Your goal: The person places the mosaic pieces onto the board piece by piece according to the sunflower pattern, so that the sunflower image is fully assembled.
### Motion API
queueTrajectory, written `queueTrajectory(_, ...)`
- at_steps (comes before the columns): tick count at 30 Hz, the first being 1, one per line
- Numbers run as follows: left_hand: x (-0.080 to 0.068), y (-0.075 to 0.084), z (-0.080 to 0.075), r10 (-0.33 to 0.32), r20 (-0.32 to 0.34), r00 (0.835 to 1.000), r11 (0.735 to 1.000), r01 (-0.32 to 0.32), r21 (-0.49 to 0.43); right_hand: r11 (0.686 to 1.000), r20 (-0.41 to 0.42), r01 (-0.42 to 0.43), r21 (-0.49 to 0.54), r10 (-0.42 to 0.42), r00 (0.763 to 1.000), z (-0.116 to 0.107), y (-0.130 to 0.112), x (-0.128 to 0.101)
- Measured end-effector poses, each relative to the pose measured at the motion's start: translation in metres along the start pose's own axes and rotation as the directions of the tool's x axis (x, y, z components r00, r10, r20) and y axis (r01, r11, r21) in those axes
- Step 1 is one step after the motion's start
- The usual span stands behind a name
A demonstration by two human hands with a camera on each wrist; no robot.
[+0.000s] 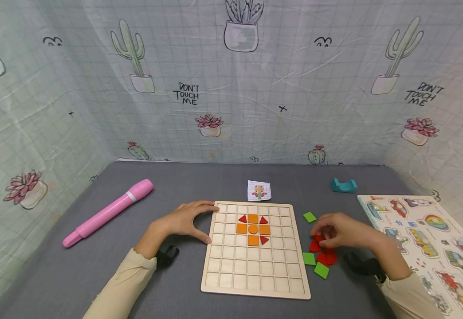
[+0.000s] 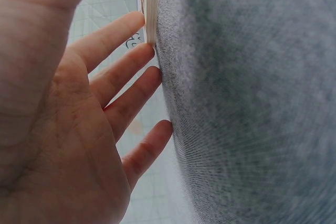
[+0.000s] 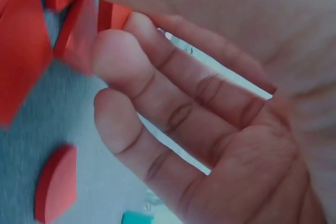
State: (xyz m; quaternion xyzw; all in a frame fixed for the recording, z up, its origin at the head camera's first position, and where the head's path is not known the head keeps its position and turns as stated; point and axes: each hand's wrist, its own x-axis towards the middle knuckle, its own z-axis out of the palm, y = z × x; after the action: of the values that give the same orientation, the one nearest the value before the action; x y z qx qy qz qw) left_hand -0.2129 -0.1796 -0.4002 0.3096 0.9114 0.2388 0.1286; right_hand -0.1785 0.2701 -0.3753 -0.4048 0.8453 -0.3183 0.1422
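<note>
A pale wooden grid board [image 1: 239, 268] lies in the middle, holding orange squares [image 1: 253, 219], an orange circle [image 1: 253, 229] and three red triangles [image 1: 264, 240]. My left hand [image 1: 185, 218] touches its left edge, thumb and fingers spread; in the left wrist view fingertips meet the board's side [image 2: 152, 9]. To the right of the board, my right hand [image 1: 341, 229] is over a pile of red pieces [image 1: 329, 258]. Its thumb and index finger pinch a red piece [image 3: 105, 15], mostly hidden by the thumb. Green squares [image 1: 309, 258] lie beside the pile.
A small pattern card [image 1: 259, 191] sits behind the board. At the left lies a pink marker-shaped object [image 1: 107, 214]. A teal holder [image 1: 343, 185] stands at the back right, and a picture puzzle board [image 1: 427, 239] covers the right side of the grey table [image 1: 167, 283].
</note>
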Motion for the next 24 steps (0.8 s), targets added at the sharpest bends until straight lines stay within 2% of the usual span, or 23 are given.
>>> queueTrajectory(8, 0.0, -0.001, -0.001, -0.005, -0.006, 1.0, 1.0, 0.005, -0.001, 1.0, 0.063, -0.014, -0.005, 0.014, 0.998, 0.009, -0.016, 0.024)
queueTrajectory(15, 0.0, -0.004, 0.001, -0.012, 0.005, 1.0, 1.0, 0.012, 0.001, 0.998, 0.112, -0.043, 0.045, 0.038, 0.993, 0.019, -0.023, 0.045)
queueTrajectory(24, 0.001, -0.002, 0.001, -0.009, 0.008, 1.0, 1.0, 0.009, 0.009, 0.999, 0.125, 0.023, 0.023, -0.026, 0.992, 0.032, -0.039, 0.077)
